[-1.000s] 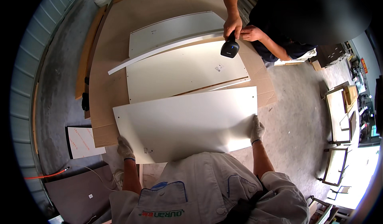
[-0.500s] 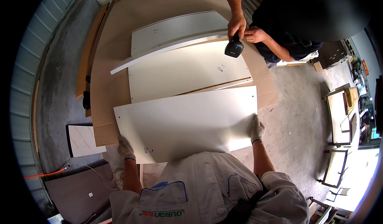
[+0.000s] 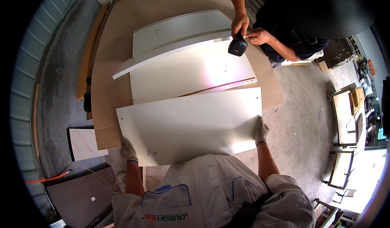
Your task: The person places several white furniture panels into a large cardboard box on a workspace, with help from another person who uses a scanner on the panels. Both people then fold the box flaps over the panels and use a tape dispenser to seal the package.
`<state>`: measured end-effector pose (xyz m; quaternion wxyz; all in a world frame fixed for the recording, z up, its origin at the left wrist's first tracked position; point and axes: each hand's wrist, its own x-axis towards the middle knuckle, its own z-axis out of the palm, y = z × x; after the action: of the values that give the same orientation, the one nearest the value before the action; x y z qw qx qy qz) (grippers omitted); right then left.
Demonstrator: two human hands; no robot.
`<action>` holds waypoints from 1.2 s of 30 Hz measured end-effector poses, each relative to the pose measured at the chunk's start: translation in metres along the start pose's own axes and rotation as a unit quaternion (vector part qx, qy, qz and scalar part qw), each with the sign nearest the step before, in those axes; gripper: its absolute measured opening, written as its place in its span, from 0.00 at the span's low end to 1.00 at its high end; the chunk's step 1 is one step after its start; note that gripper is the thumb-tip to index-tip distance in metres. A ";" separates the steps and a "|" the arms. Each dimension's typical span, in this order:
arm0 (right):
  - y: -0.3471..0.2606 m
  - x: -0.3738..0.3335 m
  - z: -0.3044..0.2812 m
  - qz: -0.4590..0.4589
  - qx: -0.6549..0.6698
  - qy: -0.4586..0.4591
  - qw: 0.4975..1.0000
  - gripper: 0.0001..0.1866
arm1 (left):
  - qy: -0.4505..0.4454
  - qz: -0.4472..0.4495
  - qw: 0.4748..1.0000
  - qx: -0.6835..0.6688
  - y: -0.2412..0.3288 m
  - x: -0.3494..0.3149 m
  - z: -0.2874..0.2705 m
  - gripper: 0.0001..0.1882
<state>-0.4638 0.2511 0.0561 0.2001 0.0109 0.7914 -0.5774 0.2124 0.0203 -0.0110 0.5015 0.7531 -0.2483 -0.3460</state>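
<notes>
both gloved hands, left hand (image 3: pixel 128 151) and right hand (image 3: pixel 262 131), grip opposite ends of a white panel (image 3: pixel 191 124).

The big board (image 3: pixel 191 124) is plain white, and the two boards (image 3: pixel 191 67) behind it are white too. The cardboard (image 3: pixel 118 57) under them is light brown. Both gloves (image 3: pixel 262 131) are pale grey. The jacket (image 3: pixel 207 195) is light grey with blue trim. The drill (image 3: pixel 237 47) looks black, maybe dark grey. The floor (image 3: pixel 61 77) is grey
</notes>
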 end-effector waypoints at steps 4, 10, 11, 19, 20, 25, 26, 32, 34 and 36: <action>-0.006 -0.005 0.001 -0.003 0.006 -0.001 1.000 0.30 | 0.028 -0.003 1.000 -0.013 0.013 -0.009 0.005 0.33; -0.005 -0.004 0.003 -0.001 0.002 -0.008 1.000 0.30 | 0.036 -0.001 0.999 0.007 0.021 -0.014 0.002 0.35; -0.006 -0.004 0.002 0.000 -0.001 -0.007 1.000 0.30 | 0.043 0.003 0.999 0.001 0.021 -0.015 0.003 0.35; -0.008 -0.004 0.002 0.003 -0.010 0.000 1.000 0.30 | 0.043 0.004 0.999 0.012 0.019 -0.017 0.002 0.35; -0.010 -0.006 0.002 0.002 -0.008 -0.002 1.000 0.30 | 0.046 0.016 0.999 0.025 0.017 -0.015 0.001 0.35; -0.010 -0.005 -0.001 0.001 0.013 -0.004 1.000 0.29 | 0.037 -0.016 0.998 0.054 0.012 -0.006 -0.002 0.35; -0.009 -0.003 -0.004 0.015 0.002 -0.016 1.000 0.29 | 0.031 -0.014 0.997 0.069 0.012 -0.006 -0.003 0.35; -0.017 -0.009 0.001 0.009 0.010 -0.011 1.000 0.29 | 0.009 0.003 1.000 -0.023 0.015 -0.011 0.004 0.36; -0.018 -0.010 0.002 0.008 0.023 -0.025 0.999 0.30 | 0.014 -0.007 1.000 0.007 0.014 -0.004 0.001 0.35; -0.020 -0.011 0.007 0.009 0.016 -0.028 0.999 0.30 | 0.023 -0.015 0.999 0.035 0.010 0.005 -0.006 0.35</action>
<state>-0.4562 0.2408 0.0759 0.2279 0.0051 0.7762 -0.5878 0.2194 0.0165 -0.0013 0.4749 0.7816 -0.2371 -0.3277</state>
